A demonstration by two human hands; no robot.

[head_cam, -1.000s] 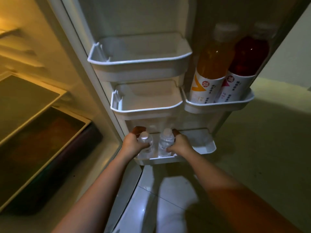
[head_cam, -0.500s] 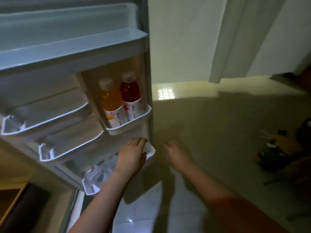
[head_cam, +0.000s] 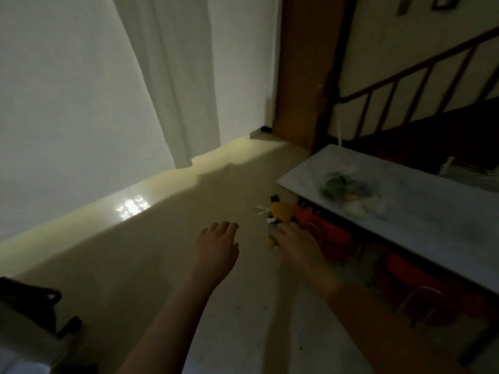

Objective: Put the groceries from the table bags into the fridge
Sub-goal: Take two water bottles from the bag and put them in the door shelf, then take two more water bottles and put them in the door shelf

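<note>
While blurred bag (head_cam: 351, 194) on table (head_cam: 432, 222), both hands (head_cam: 216, 247) (head_cam: 297, 247) empty, fingers relaxed, above floor (head_cam: 151, 265).

Pale surface (head_cam: 421, 211) carries a blurred clear bag of greens (head_cam: 348, 190). Under the surface, on the floor (head_cam: 162, 265): yellow item (head_cam: 282, 210), red stools (head_cam: 332, 234).

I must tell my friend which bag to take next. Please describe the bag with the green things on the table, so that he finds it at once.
Find the pale table at the right, before the dark stair railing. Near its far left corner lies a clear bag, blurred here. It alone rests on the tabletop and shows green contents; the red stools stand underneath.
</note>
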